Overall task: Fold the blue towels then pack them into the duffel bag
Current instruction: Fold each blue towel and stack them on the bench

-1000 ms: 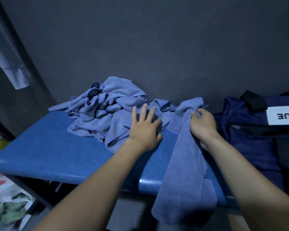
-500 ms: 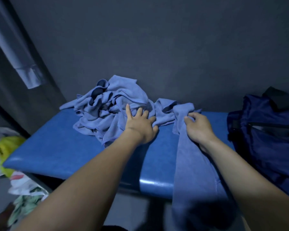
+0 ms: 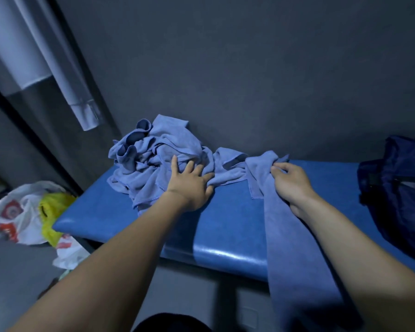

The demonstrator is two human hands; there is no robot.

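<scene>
Right hand (image 3: pixel 291 182), centre right of frame: fingers curled and pinched on the bunched far end of one blue towel (image 3: pixel 288 236).
Towel's long axis: runs from that grip down the frame, over the bench's near edge, its lower end hanging toward the bottom right. It lies directly under the right wrist and forearm, so the right hand is the nearer one; the left is well apart from it.

Left hand (image 3: pixel 189 185), centre of frame: fingers straight and spread, palm down, pressing the near right edge of the towel heap (image 3: pixel 153 164).
Heap: crumpled, unfolded, at the bench's far left against the wall; a trailing flap reaches right to touch the gripped towel.

Blue padded bench (image 3: pixel 225 212): bears the heap, the towel and the bag.

Duffel bag (image 3: pixel 398 188): dark navy, right edge of frame, just right of the right forearm; its opening cannot be made out.

Plastic bags (image 3: pixel 22 212): white and yellow, on the floor, lower left.

Judgement: the gripped towel appears to be getting separated from the pressed heap; folding not yet begun, nothing visibly packed.
</scene>
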